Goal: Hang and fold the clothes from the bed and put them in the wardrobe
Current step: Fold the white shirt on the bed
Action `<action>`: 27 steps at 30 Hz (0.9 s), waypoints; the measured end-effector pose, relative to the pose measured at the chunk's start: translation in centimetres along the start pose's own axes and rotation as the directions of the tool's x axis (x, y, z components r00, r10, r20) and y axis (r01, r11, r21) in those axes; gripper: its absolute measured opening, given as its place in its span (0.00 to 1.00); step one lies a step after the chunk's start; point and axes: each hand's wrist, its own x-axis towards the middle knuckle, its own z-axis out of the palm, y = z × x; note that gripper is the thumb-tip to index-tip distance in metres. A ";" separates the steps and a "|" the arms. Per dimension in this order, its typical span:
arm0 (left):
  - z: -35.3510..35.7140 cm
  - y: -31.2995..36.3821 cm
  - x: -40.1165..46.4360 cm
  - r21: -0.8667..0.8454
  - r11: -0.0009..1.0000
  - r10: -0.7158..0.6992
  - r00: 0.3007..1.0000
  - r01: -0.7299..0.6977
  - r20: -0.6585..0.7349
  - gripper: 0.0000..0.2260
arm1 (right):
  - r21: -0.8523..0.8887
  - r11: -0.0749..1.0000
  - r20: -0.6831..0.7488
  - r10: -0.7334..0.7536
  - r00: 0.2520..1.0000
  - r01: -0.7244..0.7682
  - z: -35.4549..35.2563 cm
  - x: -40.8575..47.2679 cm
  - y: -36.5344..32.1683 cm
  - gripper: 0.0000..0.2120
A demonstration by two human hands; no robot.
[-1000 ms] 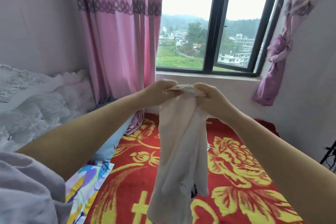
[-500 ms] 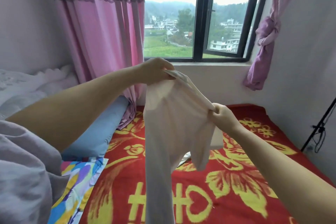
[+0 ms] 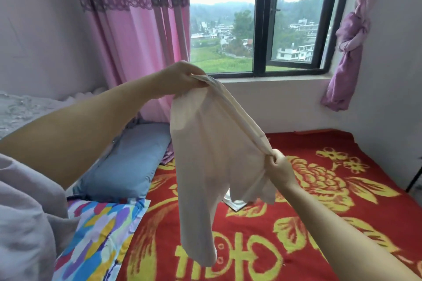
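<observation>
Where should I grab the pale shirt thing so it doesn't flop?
Grip the pale garment along its top band, one hand at each end, from above. The left hand and right hand pinch it there, and the rest hangs flat.

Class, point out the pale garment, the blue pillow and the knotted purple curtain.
pale garment [image 3: 205, 143], head view, middle of the hanging cloth
blue pillow [image 3: 130, 162], head view, its top face
knotted purple curtain [image 3: 351, 36], head view, the knot

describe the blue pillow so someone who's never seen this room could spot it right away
Start at the pink curtain left of the window; at its foot, on the bed's red and yellow blanket, lies the blue pillow. It is plain grey-blue, unlike the multicoloured patterned pillow in front of it.
</observation>
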 end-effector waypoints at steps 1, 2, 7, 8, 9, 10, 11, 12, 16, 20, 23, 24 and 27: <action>-0.4 -0.5 -0.2 0.009 1.000 -0.007 1.000 0.007 0.002 0.06 | 0.014 0.999 -0.063 -0.027 0.998 0.028 -0.4 0.2 -0.1 0.11; -0.7 -1.1 -0.4 0.027 0.999 -0.017 1.000 0.017 0.002 0.06 | 0.019 0.997 -0.092 -0.069 0.993 0.071 -1.1 0.4 -0.2 0.10; -1.1 -4.9 -0.5 0.032 0.985 -0.168 0.985 0.169 -0.041 0.09 | -0.038 0.975 0.234 -0.206 0.950 0.221 -5.2 1.4 -0.1 0.04; -0.6 -5.6 -0.3 -0.015 0.981 -0.193 0.980 0.193 -0.046 0.09 | -0.159 0.954 0.294 -0.200 0.935 0.254 -5.7 1.5 0.4 0.04; 0.3 -6.0 -0.2 -0.069 0.976 -0.208 0.977 0.204 -0.042 0.09 | -0.290 0.920 0.340 -0.158 0.927 0.263 -6.0 1.6 1.0 0.04; 1.5 -6.1 0.2 -0.110 0.973 -0.205 0.978 0.201 -0.024 0.09 | -0.413 0.879 0.361 -0.081 0.929 0.237 -6.1 1.7 1.8 0.04; 2.9 -5.9 0.6 -0.132 0.973 -0.190 0.982 0.190 0.007 0.08 | -0.509 0.841 0.346 0.003 0.938 0.184 -6.2 1.8 2.8 0.05; 4.5 -5.6 1.4 -0.140 0.974 -0.171 0.984 0.176 0.047 0.07 | -0.567 0.816 0.294 0.078 0.953 0.108 -6.4 1.9 4.0 0.07; 10.4 -3.2 5.4 -0.115 0.984 -0.126 0.987 0.138 0.104 0.07 | -0.487 0.839 -0.056 0.246 0.968 -0.242 -11.2 2.5 8.8 0.10; 15.1 -1.1 8.9 -0.199 0.974 -0.120 0.992 0.110 -0.041 0.09 | -0.487 0.824 -0.307 0.147 0.940 -0.288 -18.5 3.9 10.4 0.07; 17.1 -0.7 10.0 -0.288 0.953 -0.142 0.977 0.091 -0.162 0.12 | -0.539 0.824 -0.435 -0.094 0.895 -0.175 -21.7 4.4 8.5 0.12; 17.5 -0.8 9.9 -0.329 0.939 -0.161 0.971 0.096 -0.177 0.13 | -0.551 0.827 -0.435 -0.172 0.884 -0.110 -22.2 4.3 7.8 0.12; 18.2 -2.9 8.0 -0.467 0.875 -0.214 0.967 0.126 -0.140 0.16 | -0.563 0.823 -0.302 -0.287 0.909 0.072 -22.4 2.3 6.3 0.08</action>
